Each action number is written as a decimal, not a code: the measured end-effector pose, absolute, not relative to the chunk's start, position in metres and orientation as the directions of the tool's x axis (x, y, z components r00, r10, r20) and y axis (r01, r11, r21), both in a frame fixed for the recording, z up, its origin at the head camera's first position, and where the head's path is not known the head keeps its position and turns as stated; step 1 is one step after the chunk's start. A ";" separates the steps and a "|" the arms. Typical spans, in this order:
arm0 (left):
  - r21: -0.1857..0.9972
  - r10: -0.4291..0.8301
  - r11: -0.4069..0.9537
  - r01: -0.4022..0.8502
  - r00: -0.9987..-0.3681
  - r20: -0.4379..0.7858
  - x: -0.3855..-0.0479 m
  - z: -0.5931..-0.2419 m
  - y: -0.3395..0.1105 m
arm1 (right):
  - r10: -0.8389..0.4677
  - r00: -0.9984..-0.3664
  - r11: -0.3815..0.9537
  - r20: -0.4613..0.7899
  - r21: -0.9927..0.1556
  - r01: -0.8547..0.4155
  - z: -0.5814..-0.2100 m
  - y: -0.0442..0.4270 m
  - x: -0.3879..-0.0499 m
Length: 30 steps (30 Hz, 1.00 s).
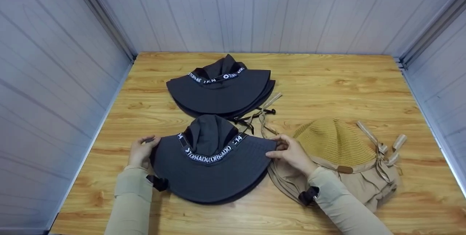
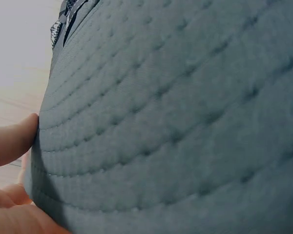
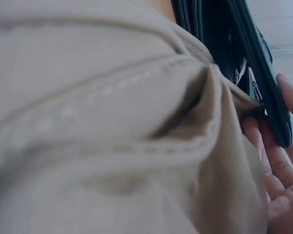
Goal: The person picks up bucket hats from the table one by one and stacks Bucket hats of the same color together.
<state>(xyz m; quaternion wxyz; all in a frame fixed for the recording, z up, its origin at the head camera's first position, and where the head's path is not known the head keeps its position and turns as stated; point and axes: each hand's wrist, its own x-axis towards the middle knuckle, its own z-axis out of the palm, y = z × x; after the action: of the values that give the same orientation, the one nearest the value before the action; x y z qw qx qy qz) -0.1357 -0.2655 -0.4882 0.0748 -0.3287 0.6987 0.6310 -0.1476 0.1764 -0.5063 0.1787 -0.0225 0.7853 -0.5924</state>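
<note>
A dark grey sun hat (image 1: 211, 180) with a folded crown and a band lettered in white is at the front centre. Its wide brim has stitched rows, seen close in the left wrist view. My left hand (image 1: 141, 152) holds the brim's left end, its thumb (image 2: 14, 141) at the edge and other fingers partly hidden. At the opposite end, my right hand (image 1: 293, 153) pinches the brim between thumb and fingers. In the right wrist view those fingers (image 3: 278, 161) lie under the dark brim edge (image 3: 268, 92), beside beige cloth. Another dark brim layer shows below the held hat.
Behind lies a stack of similar dark hats (image 1: 222, 98) with black cords. Beige hats (image 1: 367, 178), the top one with a yellow mesh crown (image 1: 335, 142) and ties, lie at right, partly under my right forearm. Pale panel walls (image 1: 233, 12) enclose the wooden table (image 1: 338, 82).
</note>
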 end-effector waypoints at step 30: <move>0.876 -0.567 -0.095 -0.474 -0.697 -0.439 -0.142 -0.506 -0.261 | -0.280 -0.956 0.460 -0.087 -0.886 -0.055 -0.515 0.177 -0.153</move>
<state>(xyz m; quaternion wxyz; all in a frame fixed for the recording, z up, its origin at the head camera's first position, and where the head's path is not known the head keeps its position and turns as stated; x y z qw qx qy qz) -0.1420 -0.2608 -0.5055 -0.0369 -0.3873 0.6717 0.6305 -0.1531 0.1774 -0.5153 0.1107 -0.0989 0.8473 -0.5100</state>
